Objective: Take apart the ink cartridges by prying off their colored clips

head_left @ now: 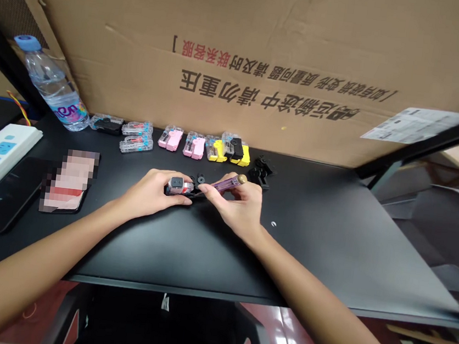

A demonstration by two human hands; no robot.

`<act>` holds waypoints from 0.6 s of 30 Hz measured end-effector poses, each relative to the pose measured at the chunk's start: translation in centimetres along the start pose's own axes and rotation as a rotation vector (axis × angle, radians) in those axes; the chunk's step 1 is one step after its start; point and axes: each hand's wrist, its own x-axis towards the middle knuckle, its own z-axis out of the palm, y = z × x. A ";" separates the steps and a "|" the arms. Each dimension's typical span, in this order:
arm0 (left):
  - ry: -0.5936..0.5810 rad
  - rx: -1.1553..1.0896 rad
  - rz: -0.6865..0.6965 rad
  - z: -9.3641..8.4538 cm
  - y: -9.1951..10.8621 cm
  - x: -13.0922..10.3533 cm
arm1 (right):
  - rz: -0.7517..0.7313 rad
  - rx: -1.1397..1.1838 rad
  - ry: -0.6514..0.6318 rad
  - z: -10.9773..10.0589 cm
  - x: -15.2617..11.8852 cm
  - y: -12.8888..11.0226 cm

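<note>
My left hand (pixel 156 191) is closed around a small clear-cased device (pixel 177 183) with a black panel on its end. In my right hand (pixel 237 209) is a screwdriver (pixel 227 184) with a purple see-through handle and a gold-coloured end cap. The screwdriver slants down to the left, its tip close to the device; whether they touch is hidden by my fingers. A small round black part (pixel 201 179) shows between the two hands. Several black plastic parts (pixel 260 173) lie on the desk just beyond my right hand.
Along the cardboard (pixel 141 73) at the back sit clear-cased devices with pink parts (pixel 171 139), yellow parts (pixel 217 151) and black parts (pixel 108 124). Left are a water bottle (pixel 57 83), a phone (pixel 70 181), a dark tablet-like slab (pixel 5 196) and a power strip (pixel 1 154). A tiny white piece (pixel 274 224) lies right.
</note>
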 end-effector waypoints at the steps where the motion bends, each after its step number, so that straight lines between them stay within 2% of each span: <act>1: 0.001 0.003 0.001 0.0 0.1 0.0 | 0.006 -0.009 0.014 0.1 0.0 0.0; 5: 0.017 0.014 0.023 0.0 0.2 -0.1 | 0.001 -0.005 0.048 0.1 0.1 -0.3; 8: 0.086 0.060 0.055 -0.2 -0.2 0.0 | -0.010 0.016 0.092 -0.4 0.4 -0.3; 11: 0.165 0.150 0.085 -0.6 -1.0 0.2 | 0.048 0.006 0.122 -0.8 0.5 0.0; 18: 0.184 0.238 0.014 -0.9 -1.9 0.3 | 0.127 -0.029 0.091 -0.9 0.4 0.8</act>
